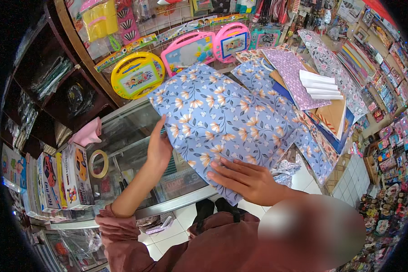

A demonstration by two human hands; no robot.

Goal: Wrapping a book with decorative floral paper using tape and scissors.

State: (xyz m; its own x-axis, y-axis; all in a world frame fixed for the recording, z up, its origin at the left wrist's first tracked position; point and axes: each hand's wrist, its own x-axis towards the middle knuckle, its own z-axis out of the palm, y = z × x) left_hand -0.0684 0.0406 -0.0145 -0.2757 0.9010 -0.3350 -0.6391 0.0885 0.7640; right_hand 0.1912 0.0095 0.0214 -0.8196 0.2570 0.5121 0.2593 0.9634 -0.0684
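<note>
A sheet of blue floral wrapping paper [221, 119] lies over the glass counter, its near corner hanging past the metal edge. At the paper's left edge is my left hand [160, 146], thumb up along the border and fingers partly hidden under or behind it. My right hand [246, 180] rests flat on top of the paper near its front edge, fingers spread slightly and pointing left. Whether anything lies beneath the sheet cannot be seen. More blue floral paper [312, 153] shows to the right, under other sheets.
On the glass counter [122, 119] are a roll of tape [99, 164], scissors [121, 180] and boxed toy cars [75, 176]. Drawing boards [138, 75] stand behind. At right lie a purple patterned sheet [289, 74], pleated white paper [318, 85] and brown envelopes [329, 112]. Crumpled paper [287, 168] sits below.
</note>
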